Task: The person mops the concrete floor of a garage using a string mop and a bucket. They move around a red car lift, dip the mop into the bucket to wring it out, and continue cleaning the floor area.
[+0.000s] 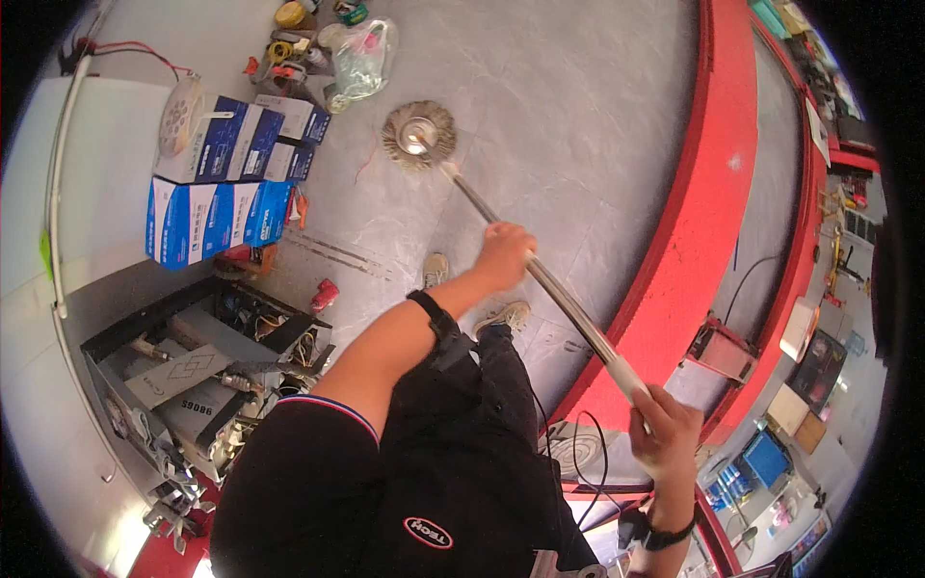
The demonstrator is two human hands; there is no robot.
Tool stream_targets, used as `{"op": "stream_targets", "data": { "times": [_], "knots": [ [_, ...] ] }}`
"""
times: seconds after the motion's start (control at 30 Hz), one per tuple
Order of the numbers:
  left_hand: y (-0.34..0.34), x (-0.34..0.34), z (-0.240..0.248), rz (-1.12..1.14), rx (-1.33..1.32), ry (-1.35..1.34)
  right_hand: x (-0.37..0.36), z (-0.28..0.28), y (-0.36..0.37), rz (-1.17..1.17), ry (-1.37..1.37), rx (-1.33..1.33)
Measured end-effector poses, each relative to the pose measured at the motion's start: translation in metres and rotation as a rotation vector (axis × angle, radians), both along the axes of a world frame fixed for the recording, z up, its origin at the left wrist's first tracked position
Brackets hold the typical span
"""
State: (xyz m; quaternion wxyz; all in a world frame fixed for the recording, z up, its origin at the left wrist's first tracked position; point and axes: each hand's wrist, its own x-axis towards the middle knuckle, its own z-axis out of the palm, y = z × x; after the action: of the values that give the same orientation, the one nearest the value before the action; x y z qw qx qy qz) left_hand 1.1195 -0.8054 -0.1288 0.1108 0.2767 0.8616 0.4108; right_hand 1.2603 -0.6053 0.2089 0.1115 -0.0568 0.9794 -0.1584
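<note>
Taking the view's centre as the clock's hub, an opened machine (198, 380) with bared wiring sits at 8 o'clock, a stack of blue-and-white boxes (222, 197) at 10, and a clear plastic bag (368, 63) at 11. The round, fringed mop head (419, 135) shows near 12 against the grey floor (578, 106), its metal pole (572, 306) slanting down toward 4. The left hand (506, 257) wraps around the pole just off centre toward 1, and the right hand (665, 429) closes around its pale upper end at 4, with a red beam (708, 183) at 2.
</note>
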Motion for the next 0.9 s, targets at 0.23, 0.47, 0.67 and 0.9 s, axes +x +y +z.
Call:
{"op": "stream_targets", "data": {
  "times": [0.23,0.47,0.67,0.9],
  "knots": [
    [-0.125,-0.053,-0.023,0.102,-0.137,-0.005,-0.062,-0.057,-0.083,0.175,0.043,-0.049],
    [-0.121,-0.019,-0.050,0.001,-0.231,0.044,-0.006,-0.077,-0.076,0.042,-0.054,-0.040],
    [0.009,0.089,-0.045,-0.128,-0.183,0.085,0.124,-0.062,0.018,-0.261,-0.001,-0.055],
    [0.198,0.283,-0.004,-0.448,-0.058,-0.051,0.339,-0.003,0.098,-0.685,-0.029,0.055]
  ]
}}
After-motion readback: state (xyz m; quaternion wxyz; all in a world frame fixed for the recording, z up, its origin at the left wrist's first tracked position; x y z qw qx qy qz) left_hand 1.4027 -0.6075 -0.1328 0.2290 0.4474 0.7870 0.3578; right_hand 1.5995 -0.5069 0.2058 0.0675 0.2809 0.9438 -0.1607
